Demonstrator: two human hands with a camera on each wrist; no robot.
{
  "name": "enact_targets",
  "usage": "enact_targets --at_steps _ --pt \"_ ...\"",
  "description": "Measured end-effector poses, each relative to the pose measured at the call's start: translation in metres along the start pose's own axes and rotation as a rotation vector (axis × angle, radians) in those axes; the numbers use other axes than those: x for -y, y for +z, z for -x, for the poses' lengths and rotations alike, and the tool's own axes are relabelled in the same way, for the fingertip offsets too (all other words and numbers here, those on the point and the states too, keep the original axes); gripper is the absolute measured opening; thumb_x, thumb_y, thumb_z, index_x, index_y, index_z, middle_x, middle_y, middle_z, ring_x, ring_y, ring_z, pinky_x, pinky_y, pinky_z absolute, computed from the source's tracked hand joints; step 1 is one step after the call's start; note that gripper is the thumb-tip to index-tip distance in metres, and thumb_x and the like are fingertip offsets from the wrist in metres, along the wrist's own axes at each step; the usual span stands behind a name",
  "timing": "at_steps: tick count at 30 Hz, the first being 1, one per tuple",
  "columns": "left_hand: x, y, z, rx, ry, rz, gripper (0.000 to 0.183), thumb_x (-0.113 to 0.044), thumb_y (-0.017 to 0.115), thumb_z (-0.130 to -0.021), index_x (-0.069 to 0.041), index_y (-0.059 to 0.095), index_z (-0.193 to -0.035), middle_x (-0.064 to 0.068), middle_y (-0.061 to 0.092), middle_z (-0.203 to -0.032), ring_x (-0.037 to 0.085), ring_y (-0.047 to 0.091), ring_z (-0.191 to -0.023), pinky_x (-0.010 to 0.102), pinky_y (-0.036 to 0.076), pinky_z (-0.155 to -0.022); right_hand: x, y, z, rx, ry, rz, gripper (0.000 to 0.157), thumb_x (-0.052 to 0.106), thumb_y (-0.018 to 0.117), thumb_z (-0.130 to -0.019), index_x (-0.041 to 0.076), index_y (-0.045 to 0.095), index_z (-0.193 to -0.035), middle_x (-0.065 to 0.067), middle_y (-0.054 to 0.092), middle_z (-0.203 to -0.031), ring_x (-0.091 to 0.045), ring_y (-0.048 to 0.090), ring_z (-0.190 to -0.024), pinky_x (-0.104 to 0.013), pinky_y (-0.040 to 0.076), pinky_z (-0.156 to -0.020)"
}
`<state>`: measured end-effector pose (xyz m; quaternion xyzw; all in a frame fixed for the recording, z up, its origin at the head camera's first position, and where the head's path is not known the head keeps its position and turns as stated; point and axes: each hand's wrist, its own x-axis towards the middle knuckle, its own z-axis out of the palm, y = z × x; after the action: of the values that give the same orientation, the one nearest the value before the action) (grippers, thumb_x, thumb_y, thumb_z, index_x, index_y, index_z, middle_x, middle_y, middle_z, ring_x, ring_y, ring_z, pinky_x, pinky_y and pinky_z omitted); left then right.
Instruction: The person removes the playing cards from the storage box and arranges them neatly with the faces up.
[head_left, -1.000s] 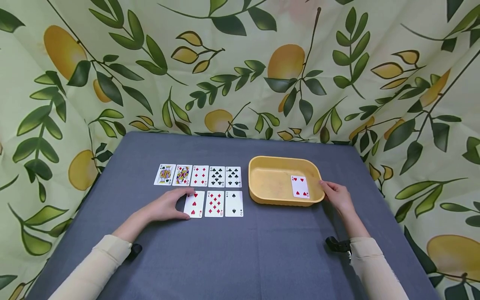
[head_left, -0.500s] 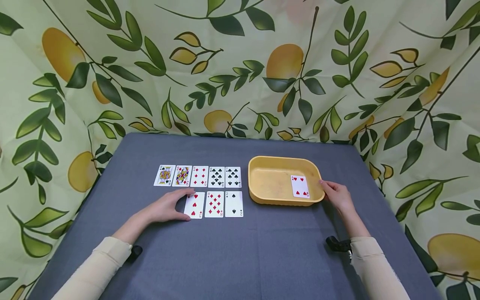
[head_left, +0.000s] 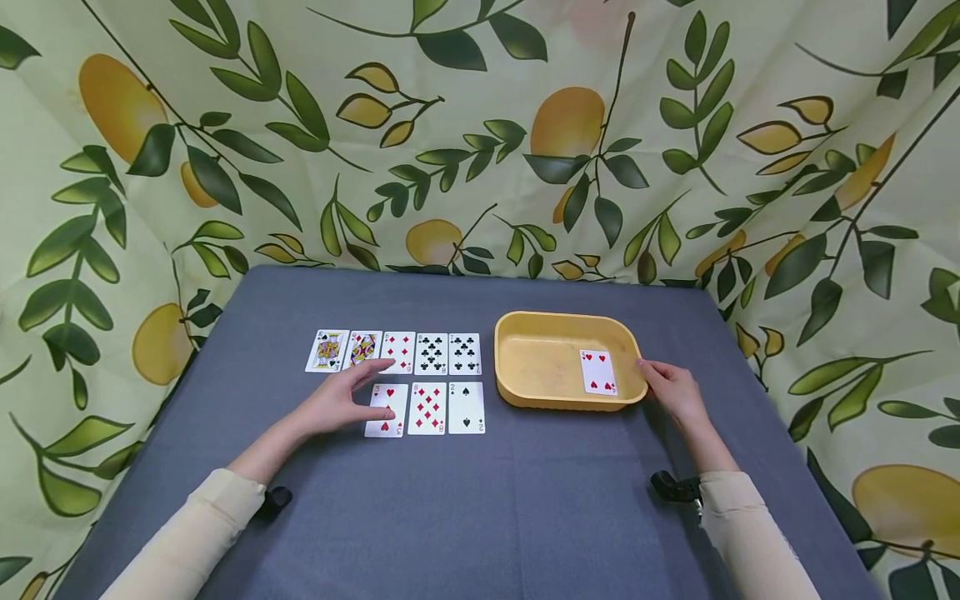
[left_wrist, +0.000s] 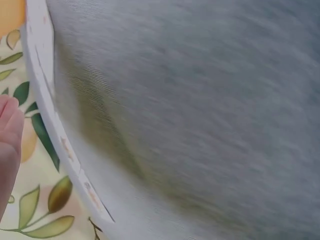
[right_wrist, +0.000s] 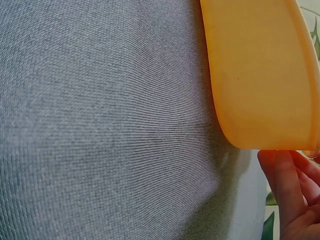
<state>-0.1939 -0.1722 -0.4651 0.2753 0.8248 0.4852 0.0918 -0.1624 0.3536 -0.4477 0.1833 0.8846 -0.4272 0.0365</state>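
My left hand [head_left: 335, 404] is over the left end of two rows of playing cards, fingers and thumb spread apart. Its thumb overlaps the hearts card [head_left: 378, 430], while the fingertips reach the lower edge of the upper row, over a red diamonds card [head_left: 400, 345]. Beside the hearts card lie the eight of diamonds [head_left: 427, 408] and the two of spades [head_left: 467, 408]. My right hand [head_left: 677, 392] pinches the right rim of a yellow plastic tray [head_left: 532, 392]. Inside the tray, toward the right, lies another hearts card [head_left: 598, 372]. Only part of my left hand [left_wrist: 10, 135] shows in the left wrist view.
The upper row also has a king [head_left: 327, 351], a queen [head_left: 363, 343] and two clubs cards [head_left: 432, 354]. A grey-blue cloth [head_left: 510, 508] covers the table. Behind and around it hangs a leaf-and-fruit patterned curtain [head_left: 480, 92].
My left fingertips have shifted up off the lower hearts card toward the upper row, and the thumb has moved from its lower edge to over its face. The right hand and tray stay put.
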Motion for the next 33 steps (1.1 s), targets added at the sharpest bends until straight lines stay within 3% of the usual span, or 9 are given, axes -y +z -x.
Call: enact_targets --at_steps 8,17,27,33 --pt "-0.02 0.002 -0.019 -0.036 0.001 0.19 0.076 -0.007 0.083 -0.077 0.004 0.043 -0.141 0.022 0.044 -0.145 0.034 0.04 -0.136 0.035 0.028 -0.113 0.002 -0.001 0.0 0.002 0.001 0.003 0.066 0.051 0.048 -0.099 -0.005 0.056 -0.133 -0.016 0.064 -0.108 -0.015 0.055 -0.081 -0.025 0.05 -0.067" --pt "-0.043 0.011 -0.045 -0.058 0.008 0.301 0.073 -0.006 0.08 -0.08 0.001 0.043 -0.142 0.017 0.046 -0.144 0.03 0.041 -0.135 0.03 0.033 -0.111 0.002 -0.001 -0.001 -0.013 -0.007 -0.01 0.064 0.049 0.049 -0.099 -0.006 0.057 -0.131 -0.007 0.065 -0.095 -0.012 0.054 -0.075 -0.025 0.049 -0.065" --pt "-0.071 0.032 -0.076 -0.018 0.01 0.284 0.071 -0.012 0.081 -0.081 -0.003 0.045 -0.142 0.011 0.048 -0.144 0.022 0.043 -0.135 0.029 0.033 -0.111 0.001 -0.001 0.001 0.0 -0.005 -0.006 0.064 0.049 0.048 -0.1 -0.006 0.056 -0.132 -0.018 0.064 -0.109 -0.015 0.055 -0.08 -0.024 0.05 -0.066" --pt "-0.088 0.052 -0.098 0.013 0.018 0.24 0.073 -0.021 0.083 -0.079 -0.009 0.048 -0.141 0.008 0.049 -0.144 0.019 0.044 -0.133 0.028 0.035 -0.11 0.001 0.0 0.002 -0.002 -0.006 -0.009 0.064 0.049 0.049 -0.099 -0.005 0.057 -0.132 -0.01 0.063 -0.095 -0.015 0.054 -0.077 -0.025 0.047 -0.064"
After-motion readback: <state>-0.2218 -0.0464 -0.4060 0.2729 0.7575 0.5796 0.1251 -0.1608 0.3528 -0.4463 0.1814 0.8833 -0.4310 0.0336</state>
